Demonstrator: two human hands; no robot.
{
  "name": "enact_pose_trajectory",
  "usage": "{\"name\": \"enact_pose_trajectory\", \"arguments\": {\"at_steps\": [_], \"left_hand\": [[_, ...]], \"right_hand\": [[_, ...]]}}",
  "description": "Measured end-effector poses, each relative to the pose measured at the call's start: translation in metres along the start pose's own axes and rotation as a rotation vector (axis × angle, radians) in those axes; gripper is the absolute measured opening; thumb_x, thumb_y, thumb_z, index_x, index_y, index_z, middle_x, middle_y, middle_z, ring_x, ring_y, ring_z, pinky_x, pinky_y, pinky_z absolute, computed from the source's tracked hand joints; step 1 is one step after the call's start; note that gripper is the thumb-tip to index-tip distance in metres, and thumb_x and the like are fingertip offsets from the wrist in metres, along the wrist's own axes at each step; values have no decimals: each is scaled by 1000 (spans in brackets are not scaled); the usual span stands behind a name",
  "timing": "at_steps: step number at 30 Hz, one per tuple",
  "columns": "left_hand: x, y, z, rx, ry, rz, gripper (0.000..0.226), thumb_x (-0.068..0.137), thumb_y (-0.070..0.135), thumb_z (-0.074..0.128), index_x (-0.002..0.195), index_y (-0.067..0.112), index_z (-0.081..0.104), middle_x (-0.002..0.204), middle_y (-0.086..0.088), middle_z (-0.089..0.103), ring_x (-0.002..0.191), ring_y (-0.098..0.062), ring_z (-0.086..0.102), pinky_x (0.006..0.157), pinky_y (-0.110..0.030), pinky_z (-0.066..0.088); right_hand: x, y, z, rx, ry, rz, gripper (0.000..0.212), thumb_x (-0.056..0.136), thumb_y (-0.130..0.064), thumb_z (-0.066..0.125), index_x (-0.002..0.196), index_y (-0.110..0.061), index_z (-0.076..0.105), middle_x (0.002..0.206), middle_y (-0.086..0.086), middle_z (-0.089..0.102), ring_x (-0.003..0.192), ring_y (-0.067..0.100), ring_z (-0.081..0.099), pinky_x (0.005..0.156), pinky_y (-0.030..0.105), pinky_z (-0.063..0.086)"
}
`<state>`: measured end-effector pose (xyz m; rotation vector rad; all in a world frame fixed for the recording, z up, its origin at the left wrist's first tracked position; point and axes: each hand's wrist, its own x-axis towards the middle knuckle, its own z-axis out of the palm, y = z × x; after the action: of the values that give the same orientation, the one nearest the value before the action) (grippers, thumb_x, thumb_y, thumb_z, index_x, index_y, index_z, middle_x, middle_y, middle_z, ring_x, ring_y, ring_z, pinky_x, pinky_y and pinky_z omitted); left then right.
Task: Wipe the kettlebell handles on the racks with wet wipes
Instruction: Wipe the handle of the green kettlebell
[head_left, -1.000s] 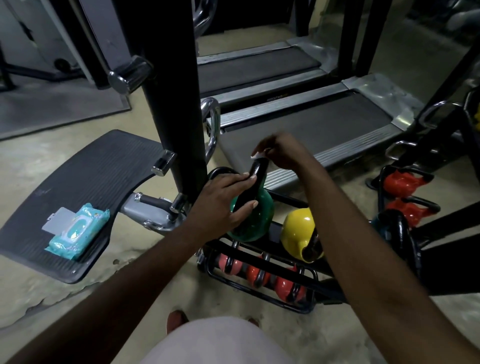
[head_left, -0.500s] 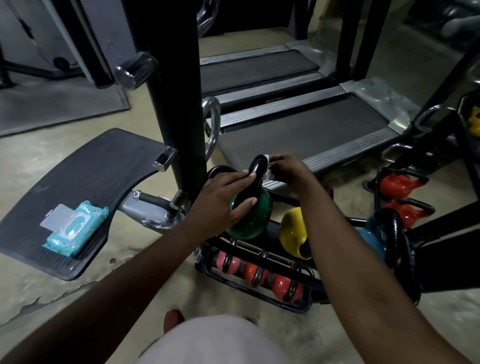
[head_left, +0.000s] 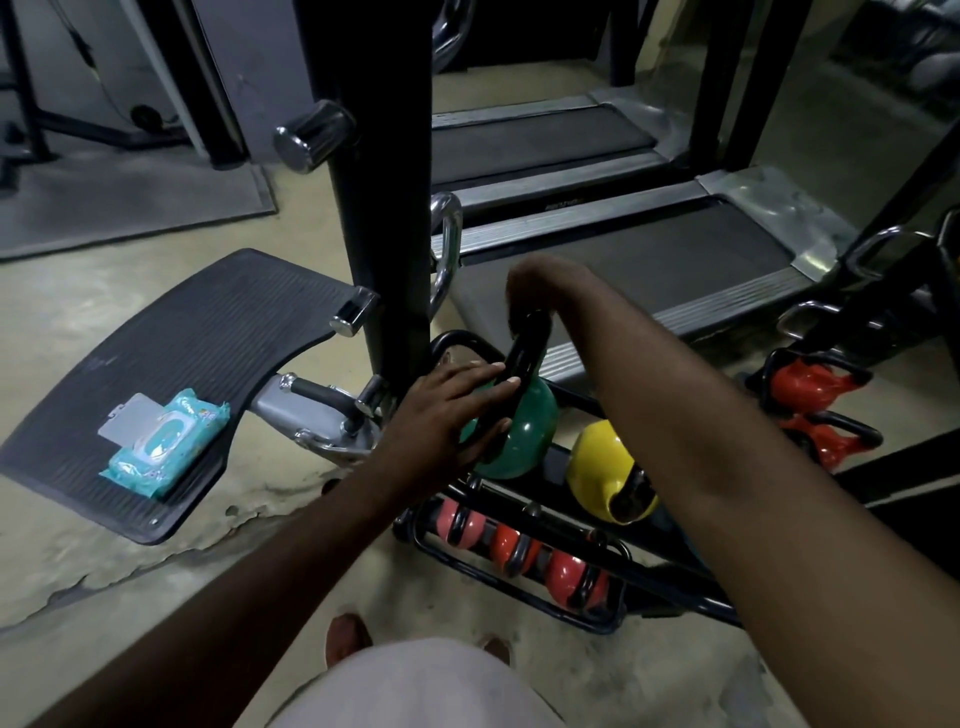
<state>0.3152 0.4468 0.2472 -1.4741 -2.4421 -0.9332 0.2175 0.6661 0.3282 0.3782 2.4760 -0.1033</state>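
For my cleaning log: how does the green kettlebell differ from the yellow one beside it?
The round green kettlebell stands upright, handle up; the round yellow kettlebell lies tipped, handle toward the camera. The left hand and the right hand hold the green one; nobody touches the yellow one. Both have black handles.

Dim indoor light with deep shadows at top and right; glints on the chrome peg; wide-angle bending at edges; slightly soft throughout.

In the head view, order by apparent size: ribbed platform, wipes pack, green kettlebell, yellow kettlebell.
1. ribbed platform
2. green kettlebell and wipes pack, about alike
3. yellow kettlebell, partly hidden
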Motion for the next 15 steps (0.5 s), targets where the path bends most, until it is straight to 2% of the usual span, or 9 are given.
{"name": "enact_pose_trajectory", "arguments": {"at_steps": [3, 6, 9, 11, 12, 13, 15], "left_hand": [[0, 1, -1, 17, -5, -5, 48, 94, 44, 50, 139, 28, 54, 141, 2, 56, 130, -20, 47, 101, -43, 44], [0, 1, -1, 26, 8, 5, 49, 92, 42, 53, 137, 26, 57, 139, 0, 58, 127, -21, 49, 98, -43, 46], [-1, 1, 0, 27, 12, 17, 47, 94, 41, 53, 139, 27, 56, 140, 2, 57, 128, -21, 50, 99, -44, 45], [-1, 0, 1, 41, 11, 38, 47, 94, 41, 54, 139, 26, 56, 141, 2, 56, 128, -21, 50, 99, -44, 45], [-1, 0, 2, 50, 15, 46, 47, 94, 40, 54, 139, 25, 56, 141, 2, 56, 127, -21, 50, 99, -43, 45], [-1, -1, 2, 51, 25, 47, 47, 95, 40, 54, 139, 25, 56, 141, 2, 57, 127, -20, 50, 99, -41, 44], [-1, 0, 2, 31, 55, 28, 45, 95, 40, 54, 137, 24, 57, 140, 1, 57, 126, -18, 49, 102, -37, 42]], "right_hand": [[-9, -17, -6, -75, 60, 6, 19, 80, -23, 78, 72, -11, 66, 75, 2, 63, 70, 18, 62, 70, 28, 48], [-11, -25, -8, -128, 61, 40, 25, 80, -17, 76, 63, -11, 59, 76, 4, 63, 67, 17, 58, 72, 27, 48], [-23, -21, -7, -155, 104, 40, 32, 80, -19, 75, 58, -12, 54, 69, 4, 56, 65, 20, 56, 70, 28, 46], [-36, -16, -13, -93, 105, 27, 26, 84, -19, 71, 64, -11, 57, 76, 6, 60, 75, 24, 62, 71, 30, 50], [-40, -12, -16, -11, 100, 28, 17, 85, -18, 70, 73, -7, 63, 83, 9, 64, 81, 26, 66, 75, 32, 53], [-43, -5, -18, 122, 108, 45, 14, 86, -16, 70, 87, -2, 68, 90, 13, 66, 86, 28, 70, 81, 35, 57], [-47, 16, -11, 456, 137, 102, 26, 85, -13, 72, 106, 3, 68, 97, 18, 68, 89, 29, 72, 86, 41, 59]]}}
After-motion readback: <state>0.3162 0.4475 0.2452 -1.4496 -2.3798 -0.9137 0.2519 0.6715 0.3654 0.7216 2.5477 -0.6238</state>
